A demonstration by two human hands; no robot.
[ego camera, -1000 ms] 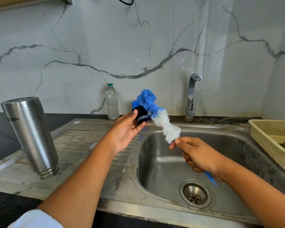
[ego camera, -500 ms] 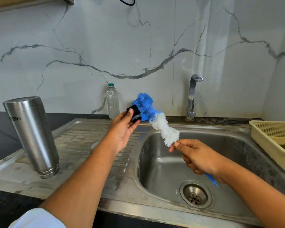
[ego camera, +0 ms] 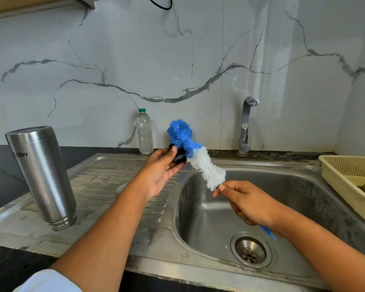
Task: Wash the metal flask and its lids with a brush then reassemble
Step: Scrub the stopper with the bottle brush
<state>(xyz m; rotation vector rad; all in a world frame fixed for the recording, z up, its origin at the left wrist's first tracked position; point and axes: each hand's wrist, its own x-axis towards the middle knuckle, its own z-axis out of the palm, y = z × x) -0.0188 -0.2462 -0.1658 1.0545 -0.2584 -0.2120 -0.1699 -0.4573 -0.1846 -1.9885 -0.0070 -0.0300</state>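
Note:
The metal flask (ego camera: 43,175) stands upside down on the drainboard at the left, mouth on the steel. My left hand (ego camera: 158,172) holds a small black lid (ego camera: 179,157) between thumb and fingers above the sink's left rim. My right hand (ego camera: 249,202) grips the handle of a bottle brush (ego camera: 195,153) with blue and white bristles; its blue handle tip sticks out below the wrist. The blue bristles press against the black lid. A round metal lid (ego camera: 121,188) lies on the drainboard, partly hidden by my left forearm.
The steel sink basin (ego camera: 293,199) with its drain (ego camera: 250,249) lies under my right hand. A tap (ego camera: 246,125) stands behind it. A clear plastic water bottle (ego camera: 144,132) stands at the wall. A cream plastic basket (ego camera: 346,180) sits at the right.
The brush has shifted against the lid in small strokes, and my left hand has turned the lid slightly. The flask has not moved.

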